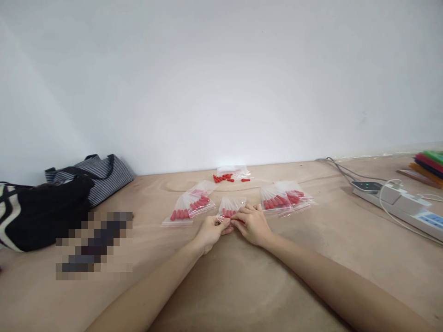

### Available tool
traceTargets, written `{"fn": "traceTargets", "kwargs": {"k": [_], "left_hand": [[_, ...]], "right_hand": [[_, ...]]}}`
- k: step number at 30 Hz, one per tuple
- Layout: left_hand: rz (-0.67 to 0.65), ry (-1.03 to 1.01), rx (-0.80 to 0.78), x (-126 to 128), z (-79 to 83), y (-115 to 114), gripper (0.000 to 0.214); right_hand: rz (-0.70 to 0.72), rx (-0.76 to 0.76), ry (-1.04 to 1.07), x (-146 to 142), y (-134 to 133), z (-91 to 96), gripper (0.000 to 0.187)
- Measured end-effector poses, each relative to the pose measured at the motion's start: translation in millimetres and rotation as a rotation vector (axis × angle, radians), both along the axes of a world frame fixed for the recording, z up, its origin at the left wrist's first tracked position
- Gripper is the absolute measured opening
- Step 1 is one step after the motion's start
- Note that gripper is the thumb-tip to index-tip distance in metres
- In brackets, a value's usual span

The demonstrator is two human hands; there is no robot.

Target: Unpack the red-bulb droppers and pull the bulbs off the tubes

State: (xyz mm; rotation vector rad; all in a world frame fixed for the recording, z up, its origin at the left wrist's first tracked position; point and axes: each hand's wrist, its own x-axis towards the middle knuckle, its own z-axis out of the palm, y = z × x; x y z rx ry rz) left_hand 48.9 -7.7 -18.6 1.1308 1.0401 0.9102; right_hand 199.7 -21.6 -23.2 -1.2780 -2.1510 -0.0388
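Between my hands a small clear zip bag (231, 204) lies on the table with several red peg-like pieces (226, 212) in it. My left hand (210, 231) pinches the bag's near edge between thumb and fingers. Close beside it my right hand (252, 224) has its fingers closed on the same edge, its fingertips partly over the bag. To the left lie filled bags (180, 213) of the same red pieces, overlapping. More filled bags (277, 201) overlap on the right. Loose red pieces (224, 177) lie farther back, by flat clear bags (238, 170).
At the left sit a black bag (65, 212) and a striped bag (112, 177); a pixelated dark object (98, 244) lies before them. On the right are a power strip (420, 219) with cables, a small dark device (367, 186) and coloured stacked items (429, 166). A white wall (221, 83) stands behind.
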Motion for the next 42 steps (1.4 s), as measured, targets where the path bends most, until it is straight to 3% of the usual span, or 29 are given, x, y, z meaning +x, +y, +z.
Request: {"fn": "traceTargets", "kwargs": {"k": [15,20,23,26,29,32,34,38,42], "left_hand": [[-0.012,0.070,0.037,9,0.9,-5,0.037],[-0.051,0.209,0.069,-2,4.8,-4,0.037],[-0.051,0.534,0.271,-20,10.2,1,0.039],[-0.019,0.877,0.737,-37,14.2,10,0.039],[-0.143,0.975,1.067,-43,14.7,20,0.042],[-0.377,1.077,1.120,-41,12.7,28,0.043],[-0.482,1.137,1.094,-39,11.5,28,0.042],[-0.458,1.173,1.122,-39,11.4,18,0.038],[-0.425,1.169,1.124,-39,11.9,4,0.035]], "right_hand": [[-0.316,0.055,0.118,-18,4,-4.8,0.017],[-0.172,0.002,0.090,-10,6,-3.8,0.016],[-0.021,-0.011,0.014,1,4,-4.3,0.015],[0.107,0.016,-0.071,12,2,-4.6,0.021],[0.201,0.056,-0.125,19,3,-5.0,0.023],[0.223,0.092,-0.091,25,5,-6.3,0.023],[0.150,0.109,-0.026,30,6,-7.3,0.018],[-0.083,0.083,0.061,43,8,-8.8,0.009],[-0.081,0.007,0.048,49,8,-9.5,0.014]]}}
